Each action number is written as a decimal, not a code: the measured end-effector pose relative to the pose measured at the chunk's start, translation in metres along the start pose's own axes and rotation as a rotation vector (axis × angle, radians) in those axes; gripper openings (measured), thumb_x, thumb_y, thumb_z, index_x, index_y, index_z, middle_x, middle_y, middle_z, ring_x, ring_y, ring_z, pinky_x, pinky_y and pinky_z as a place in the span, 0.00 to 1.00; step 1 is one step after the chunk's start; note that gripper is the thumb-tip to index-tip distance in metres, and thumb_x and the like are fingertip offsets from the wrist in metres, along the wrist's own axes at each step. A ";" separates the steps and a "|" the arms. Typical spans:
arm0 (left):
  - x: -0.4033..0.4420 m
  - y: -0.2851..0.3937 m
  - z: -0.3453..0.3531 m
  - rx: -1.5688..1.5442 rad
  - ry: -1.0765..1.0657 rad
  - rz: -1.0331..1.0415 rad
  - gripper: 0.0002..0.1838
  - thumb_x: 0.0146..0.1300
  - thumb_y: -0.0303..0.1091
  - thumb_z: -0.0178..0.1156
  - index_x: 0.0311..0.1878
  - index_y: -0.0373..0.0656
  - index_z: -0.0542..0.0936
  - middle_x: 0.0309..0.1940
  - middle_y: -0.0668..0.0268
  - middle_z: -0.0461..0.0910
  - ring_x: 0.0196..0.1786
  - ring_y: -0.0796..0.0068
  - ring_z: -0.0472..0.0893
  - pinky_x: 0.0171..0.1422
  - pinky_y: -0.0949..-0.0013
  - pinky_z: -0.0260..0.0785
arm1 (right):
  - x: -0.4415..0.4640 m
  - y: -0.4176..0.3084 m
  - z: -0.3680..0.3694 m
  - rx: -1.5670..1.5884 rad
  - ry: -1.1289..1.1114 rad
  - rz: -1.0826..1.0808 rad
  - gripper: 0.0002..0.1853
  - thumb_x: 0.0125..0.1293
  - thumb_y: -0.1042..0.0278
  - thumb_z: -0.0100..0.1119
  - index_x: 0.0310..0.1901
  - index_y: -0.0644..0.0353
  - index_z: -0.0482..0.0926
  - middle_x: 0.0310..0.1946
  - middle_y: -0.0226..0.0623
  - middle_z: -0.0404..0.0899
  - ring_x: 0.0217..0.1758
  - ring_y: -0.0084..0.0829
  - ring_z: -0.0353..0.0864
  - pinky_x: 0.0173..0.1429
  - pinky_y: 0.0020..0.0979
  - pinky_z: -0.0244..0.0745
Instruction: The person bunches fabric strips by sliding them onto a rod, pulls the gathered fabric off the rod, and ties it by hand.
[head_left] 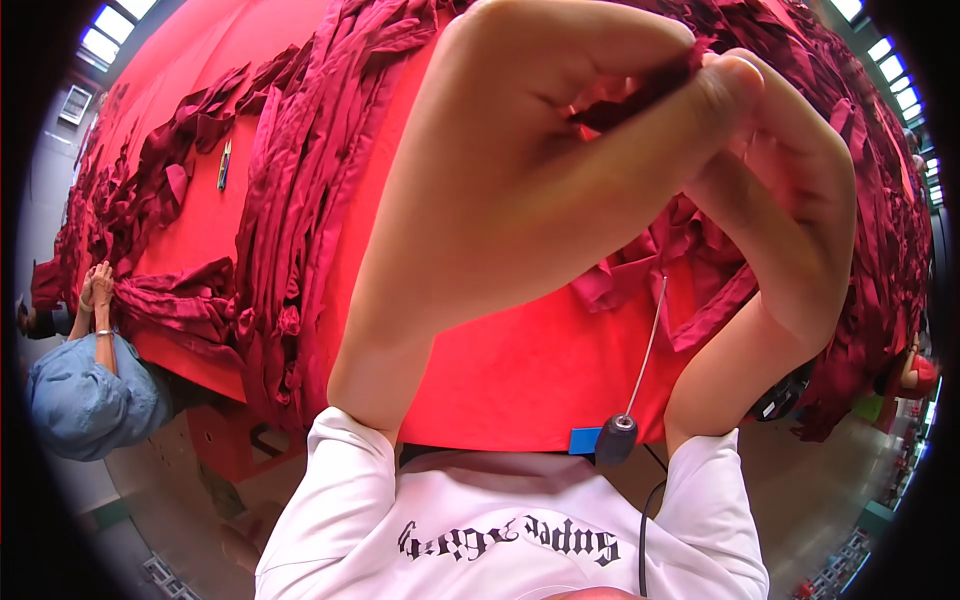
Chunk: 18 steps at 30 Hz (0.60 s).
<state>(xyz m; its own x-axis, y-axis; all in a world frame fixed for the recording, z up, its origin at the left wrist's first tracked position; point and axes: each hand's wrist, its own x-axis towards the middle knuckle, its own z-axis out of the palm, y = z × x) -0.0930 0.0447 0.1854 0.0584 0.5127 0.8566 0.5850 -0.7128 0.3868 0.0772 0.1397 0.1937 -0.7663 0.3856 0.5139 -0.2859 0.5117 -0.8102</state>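
My left hand (540, 160) is raised close to the camera, its fingers curled round a dark red fabric strip (625, 108). The thumb and fingertips of my right hand (800, 190) meet my left hand at the strip's end, pinched on the fabric. Their fingertips overlap, so the exact grip is partly hidden. Below the hands, more dark red fabric strips (690, 245) lie loosely on the red table cover (520, 370). A thin metal rod with a dark handle (617, 438) stands at the near table edge, its tip beside those strips.
A blue piece (583, 441) sits beside the handle. Long heaps of dark red fabric (300, 190) cross the table's left side, with a pen-like item (224, 165) nearby. At the left, a person in blue (95, 395) rests both hands by the fabric. A black cable (645, 530) crosses my shirt.
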 end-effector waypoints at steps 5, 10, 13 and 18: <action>-0.004 0.003 -0.004 0.035 0.003 0.011 0.07 0.66 0.24 0.61 0.43 0.31 0.81 0.41 0.52 0.81 0.36 0.70 0.85 0.39 0.73 0.80 | 0.002 -0.008 0.007 -0.084 0.109 0.078 0.19 0.66 0.81 0.56 0.59 0.73 0.73 0.44 0.35 0.80 0.47 0.22 0.79 0.52 0.24 0.73; -0.007 0.004 -0.011 0.067 0.004 0.023 0.07 0.65 0.24 0.61 0.44 0.32 0.80 0.41 0.52 0.81 0.36 0.70 0.85 0.40 0.73 0.80 | 0.006 -0.019 0.011 -0.167 0.100 0.132 0.15 0.66 0.73 0.56 0.52 0.72 0.75 0.37 0.34 0.81 0.38 0.21 0.77 0.43 0.22 0.67; -0.007 0.006 -0.008 0.084 0.002 0.031 0.07 0.65 0.24 0.61 0.44 0.32 0.80 0.42 0.51 0.81 0.36 0.70 0.85 0.40 0.72 0.80 | 0.010 -0.018 0.020 -0.111 0.092 0.127 0.11 0.66 0.70 0.54 0.45 0.69 0.76 0.32 0.34 0.80 0.34 0.20 0.74 0.40 0.21 0.63; -0.007 0.003 -0.010 0.111 -0.003 0.043 0.07 0.65 0.24 0.61 0.44 0.32 0.80 0.42 0.51 0.81 0.37 0.69 0.85 0.41 0.72 0.81 | 0.012 -0.021 0.022 -0.121 0.100 0.097 0.08 0.66 0.70 0.52 0.40 0.66 0.75 0.30 0.34 0.78 0.32 0.19 0.72 0.39 0.21 0.61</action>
<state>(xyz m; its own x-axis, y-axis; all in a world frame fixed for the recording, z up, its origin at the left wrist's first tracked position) -0.0998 0.0344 0.1844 0.0880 0.4845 0.8704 0.6678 -0.6770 0.3094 0.0617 0.1166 0.2108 -0.7239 0.5096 0.4651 -0.1369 0.5547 -0.8207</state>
